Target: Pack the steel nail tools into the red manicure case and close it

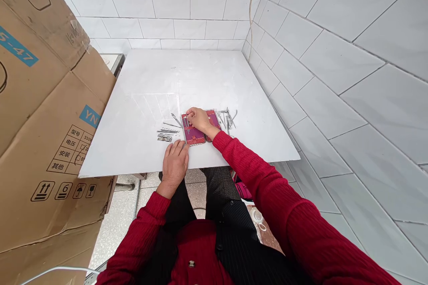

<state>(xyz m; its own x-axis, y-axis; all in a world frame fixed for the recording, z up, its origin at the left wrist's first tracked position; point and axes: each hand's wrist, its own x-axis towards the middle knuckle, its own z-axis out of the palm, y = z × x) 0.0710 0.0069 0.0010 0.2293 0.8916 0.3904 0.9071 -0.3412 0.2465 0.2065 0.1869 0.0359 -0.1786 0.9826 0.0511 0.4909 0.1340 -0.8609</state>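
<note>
An open manicure case point(196, 138) with a red and purple lining lies near the table's front edge. Over its left half, my right hand point(198, 119) pinches a slim metal manicure tool point(186, 121) by the row of red loops; the fingers partly hide it. My left hand point(175, 158) rests flat with fingers stretched out, the fingertips by the case's lower left corner. Left of the case lie several slim metal tools point(168, 131) and nail clippers point(164, 137). More metal tools point(228, 118) are spread along its right side.
The white table point(150, 71) stands against tiled walls point(190, 6). Large cardboard boxes point(50, 111) rise along its left side. A thin cable point(250, 9) hangs down in the back right corner. White round items point(258, 217) lie below the table at right.
</note>
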